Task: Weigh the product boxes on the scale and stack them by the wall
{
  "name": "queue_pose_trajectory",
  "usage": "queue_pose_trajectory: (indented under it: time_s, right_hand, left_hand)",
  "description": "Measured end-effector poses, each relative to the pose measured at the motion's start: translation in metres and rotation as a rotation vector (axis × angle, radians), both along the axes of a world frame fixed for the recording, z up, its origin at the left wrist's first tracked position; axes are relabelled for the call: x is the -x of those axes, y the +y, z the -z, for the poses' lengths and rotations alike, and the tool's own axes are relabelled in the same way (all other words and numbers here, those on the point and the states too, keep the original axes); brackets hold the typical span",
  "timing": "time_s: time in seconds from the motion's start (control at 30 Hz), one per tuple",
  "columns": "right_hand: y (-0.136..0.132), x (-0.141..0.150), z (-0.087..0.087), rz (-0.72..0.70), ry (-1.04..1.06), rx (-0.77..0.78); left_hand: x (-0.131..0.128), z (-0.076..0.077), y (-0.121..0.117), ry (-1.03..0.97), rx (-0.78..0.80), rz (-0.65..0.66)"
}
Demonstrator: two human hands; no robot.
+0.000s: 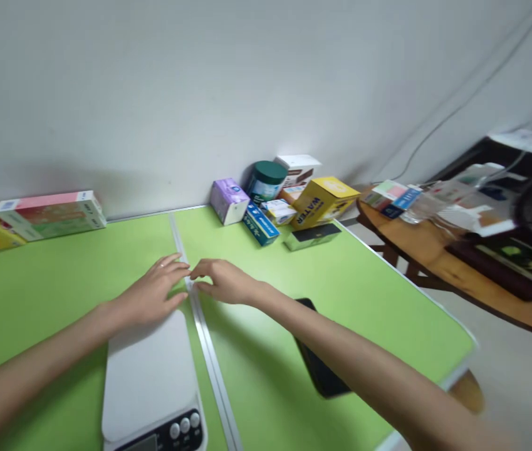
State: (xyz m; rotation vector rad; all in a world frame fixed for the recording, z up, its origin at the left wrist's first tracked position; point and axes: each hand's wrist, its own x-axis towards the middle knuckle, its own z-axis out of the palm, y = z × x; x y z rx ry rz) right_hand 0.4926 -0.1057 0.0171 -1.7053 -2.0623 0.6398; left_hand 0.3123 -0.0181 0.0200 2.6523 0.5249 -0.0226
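- Green worktop [378,288]: left hand [155,291] and right hand [228,280] close together mid-frame, near the scale [150,379].
- Both grips spread, seemingly empty.
- Likely reaching; grasping calls for closing the grip.

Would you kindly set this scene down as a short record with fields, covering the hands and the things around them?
Left hand: fingers spread, at the far end of the scale
Right hand: fingers bent, close to the left hand; any grip unclear
Scale: white, buttons along its near edge
Table: green, with a metal strip across it
Dark flat object: probably a phone, partly hidden by the right forearm
By the wall: boxes, including a purple one, and a green-lidded tub
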Motion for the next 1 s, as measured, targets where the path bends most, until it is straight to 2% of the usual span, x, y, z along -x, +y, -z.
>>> queue_pose_trajectory:
  time_s: [0.1, 0.17, 0.3, 0.4, 0.53, 0.6, 0.7, 0.83, 0.93, 1.0]
  right_hand:
    - [-0.024, -0.056, 0.002, 0.437, -0.074, -0.07]
    - [-0.03, -0.091, 0.005, 0.671, -0.121, -0.101]
    - [-0.029, -0.135, 0.015, 0.93, -0.173, -0.058]
    - [-0.02, -0.145, 0.025, 1.001, -0.169, 0.01]
    - [-0.021, -0.148, 0.032, 1.01, -0.16, 0.047]
    - [-0.037, -0.147, 0.032, 0.997, -0.158, 0.047]
    - [-0.078, -0.143, 0.031, 0.994, -0.148, 0.05]
    - [-0.146, -0.13, 0.022, 1.032, -0.124, 0.044]
    - [-0.197, -0.112, -0.001, 1.047, -0.114, -0.052]
    - [-0.226, -0.098, -0.023, 0.963, -0.084, -0.09]
  left_hand:
    - [-0.043, -0.008, -0.016, 0.002, 0.01, 0.078]
    - [-0.068, -0.008, -0.022, -0.01, 0.01, 0.119]
    - [-0.102, 0.001, -0.032, -0.018, -0.002, 0.177]
    - [-0.112, 0.012, -0.034, -0.011, 0.005, 0.204]
    - [-0.107, 0.029, -0.025, -0.007, 0.037, 0.175]
    - [-0.097, 0.036, -0.02, -0.003, 0.054, 0.135]
    - [-0.08, 0.039, -0.02, 0.026, 0.072, 0.095]
    - [-0.07, 0.026, -0.037, 0.095, 0.038, 0.125]
    - [-0.077, 0.006, -0.057, 0.036, -0.023, 0.159]
    - [-0.084, -0.013, -0.07, -0.048, -0.082, 0.175]
